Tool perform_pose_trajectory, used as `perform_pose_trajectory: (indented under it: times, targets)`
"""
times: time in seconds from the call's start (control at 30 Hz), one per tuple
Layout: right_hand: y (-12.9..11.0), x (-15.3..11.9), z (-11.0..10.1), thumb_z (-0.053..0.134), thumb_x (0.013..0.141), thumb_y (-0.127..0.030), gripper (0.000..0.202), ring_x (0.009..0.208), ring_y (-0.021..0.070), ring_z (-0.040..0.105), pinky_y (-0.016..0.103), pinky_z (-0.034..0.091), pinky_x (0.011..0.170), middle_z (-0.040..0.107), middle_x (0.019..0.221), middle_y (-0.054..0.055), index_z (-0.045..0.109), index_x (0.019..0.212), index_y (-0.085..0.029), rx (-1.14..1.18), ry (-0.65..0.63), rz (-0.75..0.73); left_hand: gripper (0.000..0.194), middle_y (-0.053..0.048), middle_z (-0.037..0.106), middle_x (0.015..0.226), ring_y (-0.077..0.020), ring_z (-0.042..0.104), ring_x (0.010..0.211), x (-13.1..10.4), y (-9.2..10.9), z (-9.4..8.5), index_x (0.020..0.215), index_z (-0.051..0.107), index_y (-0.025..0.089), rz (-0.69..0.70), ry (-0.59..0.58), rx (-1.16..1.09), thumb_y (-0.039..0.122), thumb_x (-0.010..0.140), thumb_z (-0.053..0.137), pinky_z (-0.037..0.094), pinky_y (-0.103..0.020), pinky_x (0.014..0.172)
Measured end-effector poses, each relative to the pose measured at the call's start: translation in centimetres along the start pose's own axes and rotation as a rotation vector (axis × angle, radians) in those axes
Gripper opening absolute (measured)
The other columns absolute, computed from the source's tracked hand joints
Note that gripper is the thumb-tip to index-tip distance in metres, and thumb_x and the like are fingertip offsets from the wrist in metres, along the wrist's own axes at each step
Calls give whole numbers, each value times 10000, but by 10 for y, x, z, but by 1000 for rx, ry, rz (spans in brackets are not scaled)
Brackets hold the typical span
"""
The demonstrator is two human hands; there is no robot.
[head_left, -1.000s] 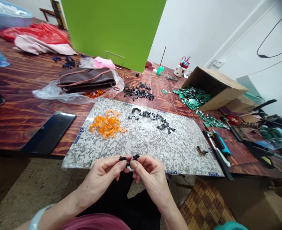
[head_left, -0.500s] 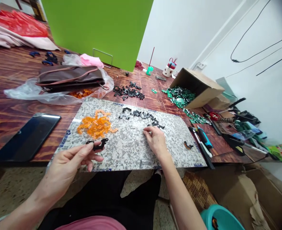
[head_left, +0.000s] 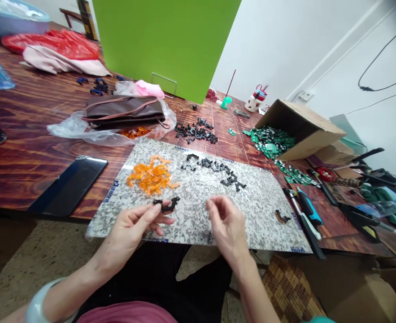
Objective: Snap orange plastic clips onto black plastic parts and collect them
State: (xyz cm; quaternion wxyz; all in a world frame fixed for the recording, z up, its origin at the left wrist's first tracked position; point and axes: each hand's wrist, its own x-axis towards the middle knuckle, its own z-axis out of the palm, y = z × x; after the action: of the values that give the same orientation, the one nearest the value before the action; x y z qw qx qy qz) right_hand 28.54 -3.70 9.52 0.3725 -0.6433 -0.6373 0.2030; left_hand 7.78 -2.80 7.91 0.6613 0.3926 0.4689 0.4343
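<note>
My left hand (head_left: 135, 226) pinches a small black plastic bracket (head_left: 171, 205) by one end, above the speckled board (head_left: 191, 229). To its right my right hand (head_left: 227, 224) is raised with thumb and forefinger pressed together; whatever they hold is too small to make out. Thin pale pins or wires (head_left: 207, 181) lie on the board just beyond it. A heap of translucent orange plastic pieces (head_left: 152, 175) rests at the board's left. More black brackets (head_left: 214, 165) form a loose row along its far side. One black and orange piece (head_left: 281, 216) lies alone at the right.
A phone (head_left: 70, 186) lies left of the board, and a brown bag (head_left: 124, 112) on plastic sits behind. Black parts (head_left: 196, 132) are piled past the far edge. A cardboard box (head_left: 302, 128) spills green circuit boards (head_left: 273, 141). Cutters and a blue-handled tool (head_left: 309, 206) lie right.
My right hand has drawn back from the thin pins toward me, thumb and forefinger together. My left hand still holds the black bracket. The whole view has shifted left.
</note>
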Motion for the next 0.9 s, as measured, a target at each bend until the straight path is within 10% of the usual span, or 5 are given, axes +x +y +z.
perform_pose_trajectory:
  times: [0.27,0.9]
  targets:
    - [-33,-39,39,533,953,-213,150,644,136,646,226,506,608,695,766,45,656,889,-155,281,33,-125,395,-40,774,811,-187,685,738,1,-10,12,1057,778,170,54,-82,106,486,844,677,554,-274,738]
    - [-22,-47,43,544,945,-209,135,621,132,639,225,493,591,682,733,20,646,856,-198,241,127,-155,378,-44,770,744,-203,670,713,-3,-9,23,956,811,158,28,-74,102,477,767,737,539,-294,723]
